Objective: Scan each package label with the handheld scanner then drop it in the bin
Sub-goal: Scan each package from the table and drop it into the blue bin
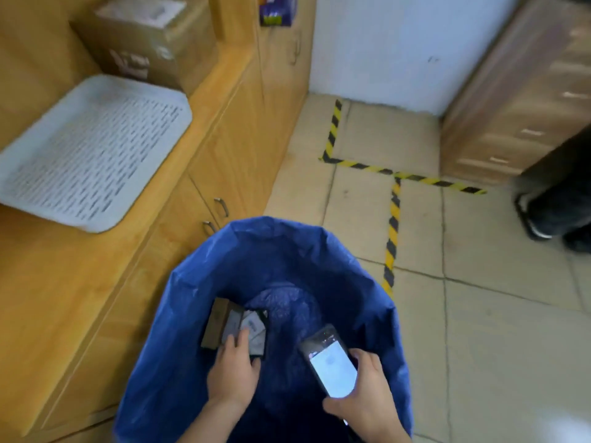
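A bin lined with a blue bag (pixel 204 298) stands on the floor below me. Inside it lie a brown cardboard package (pixel 216 324) and a dark package with a white label (pixel 256 327). My left hand (pixel 233 369) reaches into the bin and its fingers lie over the dark package; whether it grips it I cannot tell. My right hand (pixel 364 398) holds the handheld scanner (pixel 329 362), a phone-like device with a lit white screen, over the bin's right side.
A wooden counter (pixel 64 282) with cabinet doors runs along the left, carrying a grey perforated tray (pixel 89 151) and a cardboard box (pixel 144 36). Yellow-black tape (pixel 391 238) marks the tiled floor. Another person's dark shoes (pixel 556 212) stand at the right.
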